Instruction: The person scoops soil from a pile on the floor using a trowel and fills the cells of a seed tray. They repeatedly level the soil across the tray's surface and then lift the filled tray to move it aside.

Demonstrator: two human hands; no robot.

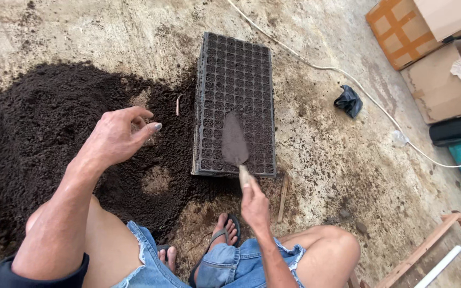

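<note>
Two hands work apart: the right hand grips a trowel over the black seedling tray. The left hand hovers half-curled above dark soil. Brown cardboard boxes sit far right.

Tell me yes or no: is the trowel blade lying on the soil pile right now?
No. The right hand holds the trowel with its blade over the black seedling tray, while the soil pile lies to the tray's left.
</note>
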